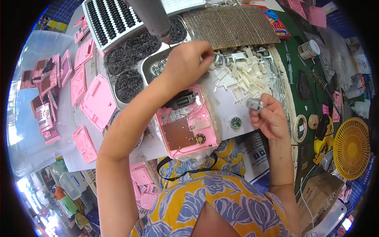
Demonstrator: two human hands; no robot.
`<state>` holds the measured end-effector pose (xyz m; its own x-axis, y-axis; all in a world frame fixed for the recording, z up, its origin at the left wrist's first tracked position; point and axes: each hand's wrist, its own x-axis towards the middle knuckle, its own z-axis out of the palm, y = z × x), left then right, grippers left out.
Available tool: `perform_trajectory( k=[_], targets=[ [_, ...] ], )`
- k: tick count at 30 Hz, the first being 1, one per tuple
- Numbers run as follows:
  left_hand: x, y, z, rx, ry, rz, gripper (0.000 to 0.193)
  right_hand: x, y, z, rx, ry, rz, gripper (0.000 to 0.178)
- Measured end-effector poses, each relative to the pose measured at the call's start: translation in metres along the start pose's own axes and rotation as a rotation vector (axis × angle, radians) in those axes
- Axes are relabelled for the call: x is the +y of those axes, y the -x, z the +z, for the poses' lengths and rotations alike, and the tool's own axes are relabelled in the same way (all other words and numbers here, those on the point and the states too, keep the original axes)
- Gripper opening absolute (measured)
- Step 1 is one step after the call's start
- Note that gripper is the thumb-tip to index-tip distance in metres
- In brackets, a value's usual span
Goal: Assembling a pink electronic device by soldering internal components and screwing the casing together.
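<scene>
Between the thumb and fingers of my right hand (272, 116) is a small silver motor (254, 104), held above the table. My left hand (189, 61) is curled just below the tip of a hanging electric screwdriver (152, 19). Whatever its fingers hold, if anything, is hidden. In front of my body lies an open pink plastic housing (201, 100). Fitted in it are a brown board (176, 135), a black battery-like part (185, 99), a small round speaker (200, 138) and thin wires. A pile of white plastic parts (252, 75) lies between my hands, with several metal motors at its far edge.
Metal trays of dark screws (132, 49) stand at the back left, near a white rack of black parts (114, 17). Pink housings (96, 100) lie on the left. A small green-filled round container (235, 122) sits near my right hand. A yellow fan guard (352, 148) and soldering iron (319, 81) are right.
</scene>
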<state>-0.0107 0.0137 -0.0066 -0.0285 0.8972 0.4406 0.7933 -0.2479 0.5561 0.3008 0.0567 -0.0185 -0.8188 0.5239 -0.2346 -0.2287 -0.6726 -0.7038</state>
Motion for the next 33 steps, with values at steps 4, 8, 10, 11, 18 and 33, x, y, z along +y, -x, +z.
perform_trajectory(
  k=[4,8,10,11,18,33],
  targets=[
    [-0.011,-0.023,0.013,0.044,-0.192,-0.012,0.014,0.006,0.006,-0.012,-0.003,-0.127,-0.014,0.031],
    [-0.006,-0.033,0.018,-0.021,-0.373,-0.033,0.019,-0.003,0.011,-0.009,-0.002,-0.114,-0.032,0.048],
    [-0.004,-0.033,0.021,-0.039,-0.429,-0.070,0.021,-0.005,0.015,-0.008,0.033,-0.031,-0.032,0.056],
    [-0.004,-0.034,0.023,-0.029,-0.437,-0.072,0.022,-0.005,0.018,-0.012,0.056,0.027,-0.031,0.058],
    [-0.004,-0.029,0.019,0.218,-0.554,0.221,0.014,0.000,0.029,0.009,0.129,0.682,-0.065,0.046],
    [0.127,0.151,-0.046,-0.020,0.720,-0.569,0.018,0.033,0.012,0.044,0.016,1.826,-0.243,0.035]
  ],
)
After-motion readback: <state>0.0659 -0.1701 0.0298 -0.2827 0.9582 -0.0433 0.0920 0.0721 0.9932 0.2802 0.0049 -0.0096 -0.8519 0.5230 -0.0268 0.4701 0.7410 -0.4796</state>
